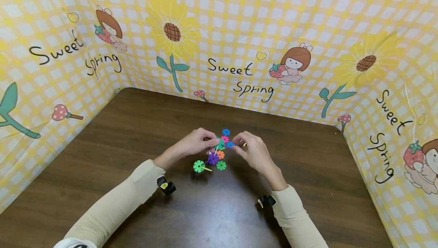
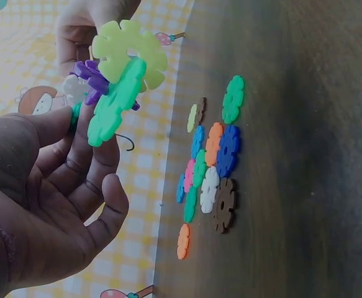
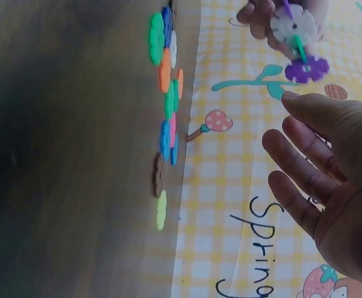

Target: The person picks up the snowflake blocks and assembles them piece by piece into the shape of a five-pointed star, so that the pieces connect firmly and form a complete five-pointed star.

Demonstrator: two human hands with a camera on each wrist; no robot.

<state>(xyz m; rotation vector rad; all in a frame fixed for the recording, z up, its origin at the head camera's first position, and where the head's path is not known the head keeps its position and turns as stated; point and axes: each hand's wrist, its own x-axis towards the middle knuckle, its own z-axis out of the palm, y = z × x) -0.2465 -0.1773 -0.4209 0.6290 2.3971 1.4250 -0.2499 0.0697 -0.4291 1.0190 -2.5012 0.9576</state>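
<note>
My left hand [image 1: 199,142] holds a cluster of joined plastic snowflake discs above the table. In the left wrist view the cluster shows a yellow-green disc [image 2: 115,46], a bright green disc [image 2: 113,105] and purple discs [image 2: 91,81]; thumb and fingers pinch a darker green piece [image 2: 76,116]. In the right wrist view a whitish disc [image 3: 284,26] and a purple disc [image 3: 317,68] hang from that cluster. Close to its right side is my right hand [image 1: 254,151], fingers loosely bent and thumb apart. Nothing shows between the right fingers in the right wrist view.
Loose snowflake discs lie on the brown table [image 1: 137,126], among them an orange disc [image 2: 213,144], a dark blue disc [image 2: 229,152], a white disc [image 2: 210,189] and a brown disc [image 2: 225,206]. A yellow checked cloth wall [image 1: 226,50] surrounds the table's far side and flanks.
</note>
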